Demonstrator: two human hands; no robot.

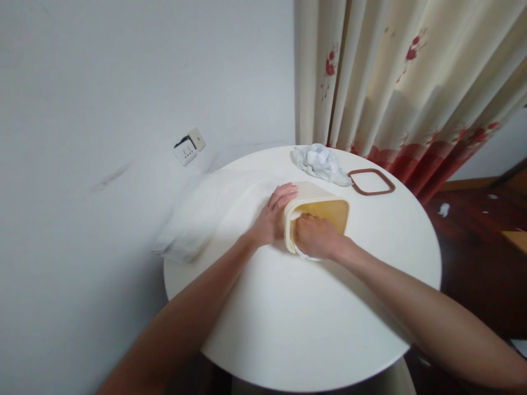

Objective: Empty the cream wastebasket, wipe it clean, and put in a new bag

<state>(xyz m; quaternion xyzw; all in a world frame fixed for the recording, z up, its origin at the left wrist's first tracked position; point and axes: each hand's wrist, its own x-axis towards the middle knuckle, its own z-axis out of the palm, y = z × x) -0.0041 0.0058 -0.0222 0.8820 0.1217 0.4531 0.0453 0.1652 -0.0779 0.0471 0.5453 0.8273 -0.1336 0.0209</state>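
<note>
Two hands, one bin: the left hand (274,216) lies open, fingers spread, against the cream bin (313,191), tipped on its side mid-table; the right hand (315,235) is inside its mouth, fingers hidden, grip impossible to tell; around the bin on one round table (308,329), one crumpled bag (319,162) at twelve o'clock; one brown frame (373,193) at two; one white sheet (206,211) at nine.

The head view looks from above the near edge of the round surface (296,329), facing forward and steeply down. It is close, at arm's length from the left hand (269,219) and right hand (315,236), yet wide: the whole surface fits, with wall (123,82) at left, curtain (382,66) beyond and floor (465,247) at right.
</note>
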